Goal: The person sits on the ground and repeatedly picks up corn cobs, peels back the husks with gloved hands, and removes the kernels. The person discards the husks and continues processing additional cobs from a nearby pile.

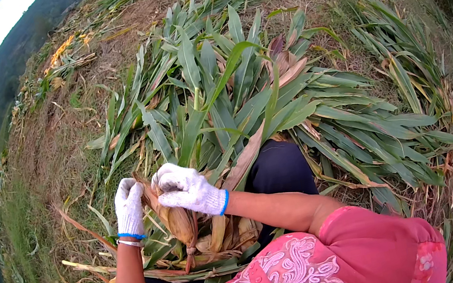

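An ear of corn in its dry brown husk (180, 226) lies slantwise before me, its stem end towards my lap and its tip between my two gloved hands. My left hand (129, 208), in a white knit glove with a blue cuff, pinches the husk near the tip. From the other side my right hand (189, 189), gloved the same way, has its fingers curled on the husk's upper part. The kernels cannot be seen. Beneath and beside this ear, more husk-covered ears (246, 230) rest on corn stalks (203, 274) by my lap.
A large heap of cut green corn stalks and leaves (216, 80) spreads ahead of my dark-trousered knee (280, 168). Another row of stalks (405, 53) lies at right. Yellow husked ears (63, 51) are piled far left on the dry grassy ground (68, 136).
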`<action>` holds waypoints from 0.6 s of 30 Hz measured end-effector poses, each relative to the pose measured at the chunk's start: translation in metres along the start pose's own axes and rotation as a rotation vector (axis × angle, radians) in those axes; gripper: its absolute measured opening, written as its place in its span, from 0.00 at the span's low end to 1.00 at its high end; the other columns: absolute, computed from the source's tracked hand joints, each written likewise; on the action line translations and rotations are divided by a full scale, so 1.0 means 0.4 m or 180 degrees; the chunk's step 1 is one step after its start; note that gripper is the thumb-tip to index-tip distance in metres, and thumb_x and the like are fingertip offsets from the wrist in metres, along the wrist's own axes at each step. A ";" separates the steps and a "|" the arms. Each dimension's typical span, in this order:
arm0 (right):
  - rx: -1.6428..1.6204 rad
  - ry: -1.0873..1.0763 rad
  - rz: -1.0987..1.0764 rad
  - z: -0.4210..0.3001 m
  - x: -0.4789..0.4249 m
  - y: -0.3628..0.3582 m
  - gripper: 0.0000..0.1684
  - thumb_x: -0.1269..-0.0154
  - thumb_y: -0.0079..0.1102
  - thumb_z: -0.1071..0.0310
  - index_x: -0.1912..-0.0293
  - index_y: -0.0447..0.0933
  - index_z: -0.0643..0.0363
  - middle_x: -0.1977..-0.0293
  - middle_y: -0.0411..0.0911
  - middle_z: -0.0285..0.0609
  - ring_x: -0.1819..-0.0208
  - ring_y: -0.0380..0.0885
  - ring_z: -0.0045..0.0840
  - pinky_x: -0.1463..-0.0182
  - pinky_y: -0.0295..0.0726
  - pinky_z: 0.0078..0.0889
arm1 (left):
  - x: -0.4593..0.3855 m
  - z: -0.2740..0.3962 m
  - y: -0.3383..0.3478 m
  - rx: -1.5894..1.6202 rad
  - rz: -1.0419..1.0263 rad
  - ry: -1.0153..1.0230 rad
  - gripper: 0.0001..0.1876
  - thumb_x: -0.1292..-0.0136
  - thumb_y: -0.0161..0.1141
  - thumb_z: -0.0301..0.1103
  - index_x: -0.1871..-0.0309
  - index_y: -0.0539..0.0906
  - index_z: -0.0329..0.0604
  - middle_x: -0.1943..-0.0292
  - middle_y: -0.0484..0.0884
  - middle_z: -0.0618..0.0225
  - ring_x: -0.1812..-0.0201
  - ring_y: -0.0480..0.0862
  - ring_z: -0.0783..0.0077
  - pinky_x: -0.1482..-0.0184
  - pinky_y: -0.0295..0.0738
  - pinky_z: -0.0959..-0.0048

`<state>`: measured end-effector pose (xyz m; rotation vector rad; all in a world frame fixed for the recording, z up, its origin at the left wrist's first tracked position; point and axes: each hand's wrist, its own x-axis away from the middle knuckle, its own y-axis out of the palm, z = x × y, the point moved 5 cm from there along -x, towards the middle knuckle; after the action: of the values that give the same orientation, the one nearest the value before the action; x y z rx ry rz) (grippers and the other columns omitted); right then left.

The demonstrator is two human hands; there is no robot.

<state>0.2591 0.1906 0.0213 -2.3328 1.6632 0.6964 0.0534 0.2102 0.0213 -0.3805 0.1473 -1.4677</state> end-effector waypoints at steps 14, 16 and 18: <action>-0.0785 0.1043 -0.0420 0.017 0.108 0.083 0.07 0.28 0.60 0.67 0.57 0.74 0.59 0.68 0.75 0.34 0.63 0.73 0.18 0.55 0.75 0.27 | -0.116 -0.143 0.082 0.2248 0.0330 0.0051 0.02 0.24 0.56 0.29 0.56 0.74 0.45 0.70 0.81 0.64 0.71 0.82 0.66 0.67 0.82 0.64; -0.0071 0.1042 -0.0826 -0.045 0.166 0.093 0.12 0.28 0.62 0.62 0.54 0.74 0.60 0.66 0.78 0.41 0.62 0.77 0.26 0.52 0.77 0.34 | -0.115 -0.168 0.028 0.2469 0.0651 -0.0002 0.02 0.24 0.55 0.28 0.56 0.72 0.45 0.71 0.80 0.61 0.73 0.81 0.63 0.69 0.82 0.59; 0.0498 0.0926 -0.1338 -0.069 0.265 0.111 0.15 0.29 0.63 0.59 0.52 0.75 0.59 0.65 0.78 0.42 0.61 0.76 0.24 0.52 0.77 0.34 | -0.116 -0.195 -0.034 0.2570 0.0839 0.0128 0.03 0.23 0.55 0.29 0.56 0.72 0.45 0.72 0.80 0.61 0.73 0.82 0.61 0.69 0.83 0.58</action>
<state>0.2525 0.0745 -0.0005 -2.6341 1.1969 0.1465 0.0101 0.2424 -0.0528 0.3160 -0.3494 -1.1596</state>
